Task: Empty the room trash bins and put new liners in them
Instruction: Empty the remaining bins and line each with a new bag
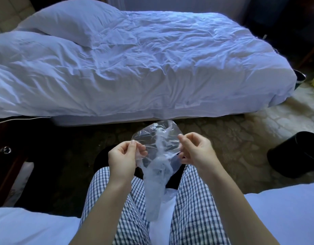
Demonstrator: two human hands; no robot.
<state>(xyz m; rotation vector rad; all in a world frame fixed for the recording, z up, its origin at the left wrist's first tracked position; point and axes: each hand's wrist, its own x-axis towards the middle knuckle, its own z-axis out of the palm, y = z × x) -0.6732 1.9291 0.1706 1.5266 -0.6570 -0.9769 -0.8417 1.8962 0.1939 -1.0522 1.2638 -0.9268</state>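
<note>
- Fingers: left hand (pixel 123 154) pinches one edge of the clear liner (pixel 157 156) between thumb and fingertips; right hand (pixel 196 149) is curled onto the opposite edge, contact point partly hidden by the film.
- Liner sits between the two sets of fingers, mouth part-spread above them, rest twisted and hanging below the fingers past the checked trousers (pixel 193 206).
- Step, as I read it: opening a fresh liner before fitting.
- To do it well: rub the two layers apart at the pinch, pull the hands apart, shake the twist out, then carry it over.
- Bin (pixel 294 156): black, on the floor well off to the right of the right-hand fingers. Looks unlined, too dark to be sure.
- Counts: 1 liner, 1 bin in view, 2 hands, 1 bed (pixel 135 68) beyond the fingers, 2 pillows (pixel 69 22) on it.
</note>
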